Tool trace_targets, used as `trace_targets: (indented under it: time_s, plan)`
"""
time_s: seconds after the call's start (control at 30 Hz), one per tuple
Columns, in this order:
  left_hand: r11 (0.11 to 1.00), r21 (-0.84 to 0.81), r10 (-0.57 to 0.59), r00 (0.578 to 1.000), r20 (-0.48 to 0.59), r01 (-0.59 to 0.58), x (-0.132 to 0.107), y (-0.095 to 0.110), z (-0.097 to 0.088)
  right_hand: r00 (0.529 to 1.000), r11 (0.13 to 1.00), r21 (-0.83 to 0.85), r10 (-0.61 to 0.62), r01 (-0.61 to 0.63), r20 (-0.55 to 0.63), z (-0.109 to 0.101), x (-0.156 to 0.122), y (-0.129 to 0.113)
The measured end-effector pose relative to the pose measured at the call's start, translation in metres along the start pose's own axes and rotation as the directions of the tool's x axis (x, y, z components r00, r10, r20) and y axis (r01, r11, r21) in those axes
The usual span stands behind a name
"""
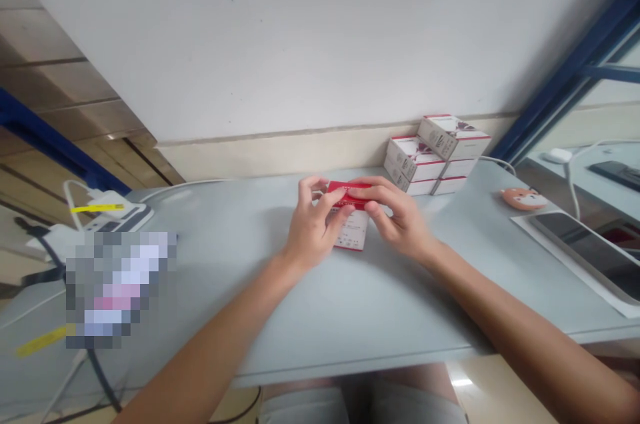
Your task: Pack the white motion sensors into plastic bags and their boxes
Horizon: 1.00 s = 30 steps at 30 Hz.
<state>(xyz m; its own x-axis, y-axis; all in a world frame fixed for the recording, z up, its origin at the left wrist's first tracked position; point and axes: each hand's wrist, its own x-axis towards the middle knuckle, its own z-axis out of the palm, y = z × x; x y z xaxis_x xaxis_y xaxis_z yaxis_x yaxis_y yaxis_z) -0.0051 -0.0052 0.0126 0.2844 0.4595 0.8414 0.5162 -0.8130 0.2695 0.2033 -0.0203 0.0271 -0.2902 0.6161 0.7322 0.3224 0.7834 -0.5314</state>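
Observation:
A small white box with a red top (351,229) stands on the grey table in front of me. My left hand (316,219) grips its left side, with the thumb on the front and fingers over the red top. My right hand (400,219) closes on the right side, its fingers bent across the top and the thumb at the front corner. Both hands' fingertips meet on the red part. Beyond them, to the right, a stack of similar white and red boxes (420,161) rests against the wall.
At the left lie a white power strip (117,211), cables with yellow tags and a pixelated item (120,291). On the right are an orange and white animal-shaped object (523,198) and a dark flat device (590,254) on a white sheet. The table's front edge (360,371) runs near my legs.

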Motion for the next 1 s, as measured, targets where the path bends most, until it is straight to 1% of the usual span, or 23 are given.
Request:
trace_targets:
  time_s: [0.07,0.1,0.17,0.2,0.27,0.33,0.37,0.4,0.43,0.47,0.5,0.53,0.57,0.6,0.63,0.67,0.7,0.77,0.8,0.83,0.87,0.93,1.0]
  plan:
    - [0.998,-0.063,-0.026,1.0,0.005,0.026,0.001,0.002,0.002,1.0,1.0,-0.002,0.023,-0.023,-0.009,0.0,0.0,0.001]
    - [0.994,-0.093,-0.05,0.999,-0.002,0.049,0.002,0.003,0.003,0.999,0.999,0.011,0.042,-0.042,0.005,0.001,-0.001,0.002]
    - [0.98,-0.149,-0.14,0.989,-0.048,0.131,0.003,0.0,0.006,0.994,0.995,0.041,0.092,-0.095,0.059,0.005,-0.004,0.004]
    - [0.964,-0.189,-0.207,0.975,-0.08,0.189,0.003,-0.004,0.007,0.987,0.99,0.053,0.127,-0.133,0.097,0.007,-0.007,0.006]
    - [0.9,-0.3,-0.367,0.922,-0.123,0.318,0.003,-0.014,0.007,0.959,0.972,0.058,0.212,-0.226,0.187,0.013,-0.012,0.011]
    - [0.809,-0.379,-0.511,0.857,-0.072,0.45,0.005,-0.027,0.006,0.927,0.95,0.019,0.3,-0.312,0.223,0.018,-0.015,0.014]
    - [0.772,-0.381,-0.562,0.826,-0.033,0.51,0.005,-0.033,0.005,0.919,0.942,-0.029,0.334,-0.335,0.21,0.019,-0.016,0.015]
    - [0.744,-0.361,-0.601,0.799,0.008,0.563,0.006,-0.038,0.005,0.921,0.934,-0.1,0.354,-0.342,0.164,0.02,-0.016,0.016]
    - [0.726,-0.333,-0.63,0.776,0.031,0.602,0.006,-0.042,0.005,0.927,0.921,-0.189,0.363,-0.341,0.093,0.019,-0.015,0.017]
    - [0.717,-0.305,-0.647,0.761,0.043,0.627,0.006,-0.043,0.005,0.934,0.897,-0.284,0.356,-0.338,0.013,0.018,-0.015,0.017]
    - [0.722,-0.275,-0.649,0.759,0.047,0.634,0.005,-0.043,0.006,0.94,0.867,-0.37,0.337,-0.334,-0.06,0.016,-0.014,0.018]
    - [0.742,-0.244,-0.634,0.772,0.05,0.625,0.003,-0.04,0.008,0.942,0.833,-0.442,0.314,-0.332,-0.116,0.015,-0.013,0.019]
    - [0.773,-0.207,-0.602,0.796,0.06,0.6,0.001,-0.036,0.009,0.943,0.803,-0.496,0.292,-0.331,-0.158,0.014,-0.013,0.02]
    - [0.815,-0.158,-0.551,0.83,0.087,0.557,-0.001,-0.031,0.01,0.947,0.782,-0.533,0.269,-0.322,-0.176,0.014,-0.013,0.021]
    - [0.858,-0.099,-0.491,0.862,0.13,0.504,-0.003,-0.025,0.011,0.957,0.775,-0.561,0.242,-0.291,-0.163,0.014,-0.013,0.021]
    - [0.892,-0.039,-0.438,0.881,0.178,0.451,-0.005,-0.019,0.01,0.971,0.778,-0.582,0.21,-0.238,-0.116,0.015,-0.014,0.021]
    - [0.92,0.015,-0.384,0.891,0.241,0.393,-0.006,-0.014,0.009,0.983,0.789,-0.592,0.175,-0.168,-0.046,0.017,-0.015,0.02]
    - [0.958,0.097,-0.286,0.89,0.356,0.269,-0.007,-0.006,0.005,0.989,0.838,-0.546,0.096,-0.018,0.115,0.022,-0.016,0.017]
    - [0.964,0.127,-0.264,0.881,0.393,0.232,-0.006,-0.004,0.003,0.982,0.872,-0.488,0.061,0.035,0.18,0.024,-0.016,0.016]
    - [0.965,0.152,-0.258,0.87,0.42,0.213,-0.005,-0.004,0.001,0.975,0.908,-0.414,0.036,0.06,0.22,0.026,-0.016,0.014]
    - [0.962,0.171,-0.268,0.859,0.436,0.214,-0.004,-0.004,-0.001,0.971,0.941,-0.332,0.02,0.062,0.238,0.028,-0.016,0.012]
    - [0.951,0.198,-0.303,0.831,0.467,0.236,-0.002,-0.008,-0.005,0.973,0.979,-0.204,0.023,0.025,0.228,0.028,-0.015,0.009]
    - [0.95,0.217,-0.308,0.795,0.523,0.225,-0.001,-0.011,-0.007,0.985,0.981,-0.188,0.072,-0.042,0.156,0.024,-0.013,0.009]
